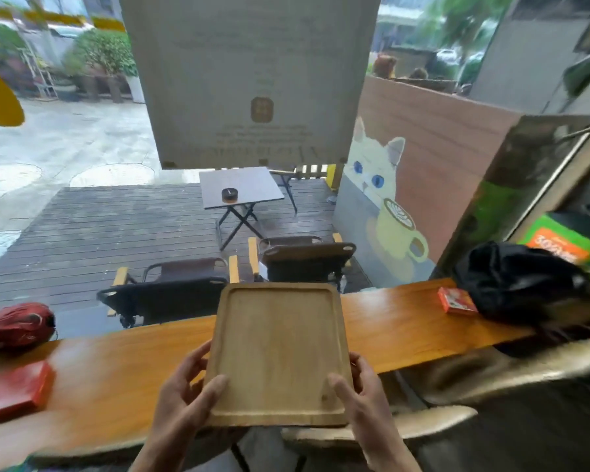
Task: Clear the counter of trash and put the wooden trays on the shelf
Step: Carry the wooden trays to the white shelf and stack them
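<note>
A square wooden tray [278, 345] with a raised rim is held above the orange wooden counter [109, 376], its far end tipped away from me. My left hand [188, 393] grips its left near edge, thumb on the inside, fingers under the side. Gripping the right near corner the same way is my right hand [361, 393]. The tray is empty.
On the counter lie a red box [16, 391] at the left, a dark red helmet [19, 325] behind it, a small red pack [456, 300] and a black bag [518, 282] at the right. Beige chair backs [491, 373] stand near right. A window shows outdoor chairs.
</note>
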